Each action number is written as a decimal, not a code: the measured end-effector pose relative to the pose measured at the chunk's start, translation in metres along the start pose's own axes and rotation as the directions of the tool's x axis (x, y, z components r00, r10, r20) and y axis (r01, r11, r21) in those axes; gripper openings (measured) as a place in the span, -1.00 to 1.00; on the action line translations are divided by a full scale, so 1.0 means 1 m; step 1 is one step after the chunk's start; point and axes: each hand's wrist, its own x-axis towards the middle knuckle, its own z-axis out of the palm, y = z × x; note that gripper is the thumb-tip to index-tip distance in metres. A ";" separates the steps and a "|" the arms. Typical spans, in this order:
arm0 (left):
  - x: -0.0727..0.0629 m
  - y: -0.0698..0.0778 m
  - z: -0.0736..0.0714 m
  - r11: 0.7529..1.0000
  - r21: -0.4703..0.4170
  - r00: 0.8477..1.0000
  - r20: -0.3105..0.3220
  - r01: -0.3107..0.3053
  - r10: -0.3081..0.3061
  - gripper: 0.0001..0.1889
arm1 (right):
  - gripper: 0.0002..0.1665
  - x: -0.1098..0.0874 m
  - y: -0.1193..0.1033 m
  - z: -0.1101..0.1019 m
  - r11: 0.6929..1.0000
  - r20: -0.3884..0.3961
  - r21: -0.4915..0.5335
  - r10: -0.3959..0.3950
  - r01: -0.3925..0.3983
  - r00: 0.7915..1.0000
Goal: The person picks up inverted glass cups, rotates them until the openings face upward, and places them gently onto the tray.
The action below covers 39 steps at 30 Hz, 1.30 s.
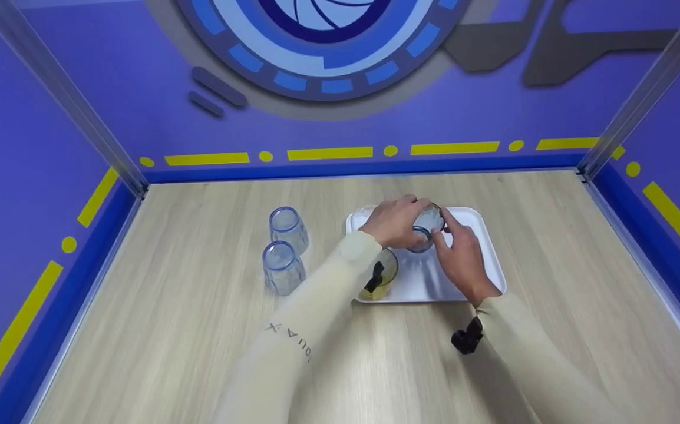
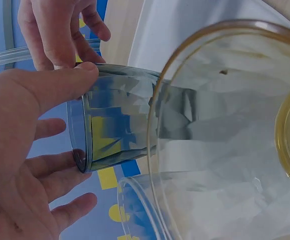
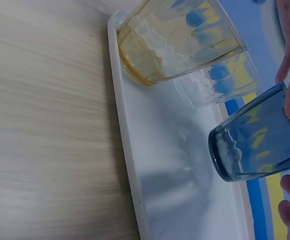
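A blue-grey glass (image 1: 428, 219) is held tilted above the white tray (image 1: 484, 259). My left hand (image 1: 396, 222) grips it near the rim, thumb on one side and fingers on the other, as the left wrist view shows. Across from it, my right hand (image 1: 462, 253) holds the glass's right side between thumb and fingers. In the right wrist view, the base of the blue-grey glass (image 3: 257, 142) faces the tray. A yellow-tinted glass (image 3: 175, 42) stands at the tray's near left corner, partly behind my left wrist in the head view. A clear glass (image 3: 217, 82) stands behind it.
Two pale blue glasses, a far one (image 1: 288, 229) and a nearer one (image 1: 283, 268), stand on the wooden table (image 1: 198, 306) left of the tray, narrower ends up. Blue-purple panels (image 1: 316, 132) enclose the table at the back and sides.
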 end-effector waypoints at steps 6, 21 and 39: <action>0.000 -0.001 0.005 1.000 -0.003 0.999 0.035 0.011 -0.011 -0.28 | -0.37 -0.001 0.002 0.003 1.000 0.030 -0.013 0.001 0.000 1.000; 0.003 0.001 0.012 0.998 0.065 0.994 0.104 0.013 -0.019 -0.31 | -0.36 -0.005 0.008 0.005 1.000 0.070 -0.026 0.010 -0.009 0.998; -0.001 0.001 0.011 1.000 0.004 0.995 0.097 0.013 -0.013 -0.24 | -0.19 -0.007 0.008 0.004 0.999 0.147 -0.028 0.028 -0.024 0.989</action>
